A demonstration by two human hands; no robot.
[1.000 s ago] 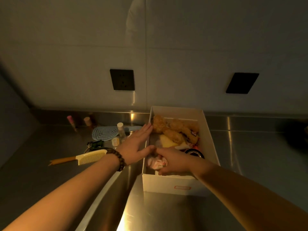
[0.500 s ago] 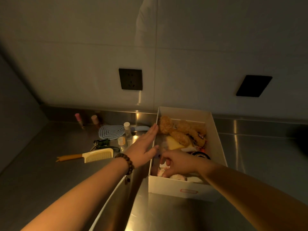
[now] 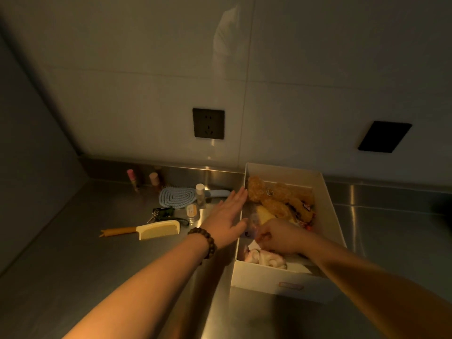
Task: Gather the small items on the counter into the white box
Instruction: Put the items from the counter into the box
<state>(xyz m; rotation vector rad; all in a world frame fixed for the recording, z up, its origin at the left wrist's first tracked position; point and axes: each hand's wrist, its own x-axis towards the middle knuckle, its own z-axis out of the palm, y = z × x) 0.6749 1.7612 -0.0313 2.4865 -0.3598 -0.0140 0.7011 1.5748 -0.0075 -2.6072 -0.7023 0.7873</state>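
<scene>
Dim steel counter [image 3: 73, 260]. White box [image 3: 332, 216] near back edge, right of clutter, holding brown plush toy [image 3: 276, 201] and pink cloth [image 3: 264, 256]. Left hand [image 3: 226, 216], fingers straight, flat against box's left wall. Right hand [image 3: 281, 237] inside box, fingers curled; what it holds cannot be told. Left of box: cream comb [image 3: 156, 230], keys [image 3: 161, 212], blue hairbrush [image 3: 178, 196], small bottle [image 3: 200, 195], round tin [image 3: 192, 211].

The right hand [image 3: 281, 237] covers part of the white box [image 3: 332, 216] contents; what its fingers pinch is unclear. Both forearms run off the 6 o'clock edge.
</scene>
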